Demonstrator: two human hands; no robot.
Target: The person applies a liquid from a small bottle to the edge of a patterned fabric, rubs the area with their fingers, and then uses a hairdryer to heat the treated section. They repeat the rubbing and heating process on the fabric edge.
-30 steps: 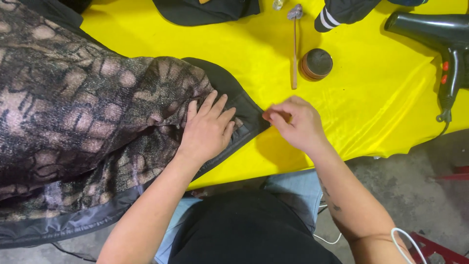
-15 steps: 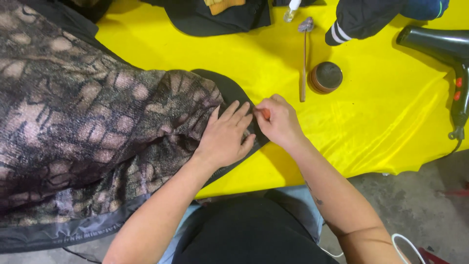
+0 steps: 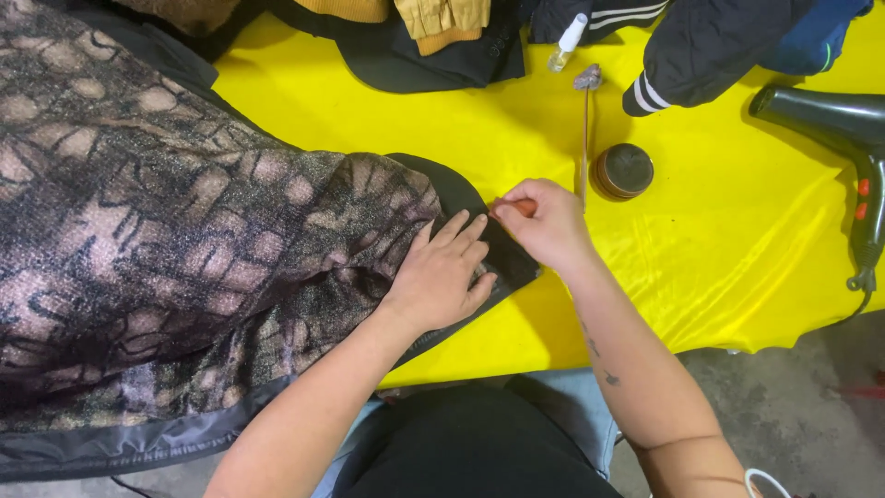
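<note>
Two hands meet at the dark hem of the patterned jacket (image 3: 184, 267), which lies spread over the left half of the yellow desk (image 3: 737, 267), its hem pointing toward the middle of the near edge. My left hand (image 3: 442, 277) presses flat, its grip released, pinning the fabric. My right hand (image 3: 544, 221) has its grip clenched on a small orange thing (image 3: 523, 207) at the hem's tip; what it is I cannot tell. To do this well, I judge the flat hand should hold the cloth taut while the right works in short strokes. A round tin (image 3: 623, 171) and thin stick (image 3: 584, 148) sit just beyond; a hairdryer (image 3: 843, 138) lies by the right edge.
</note>
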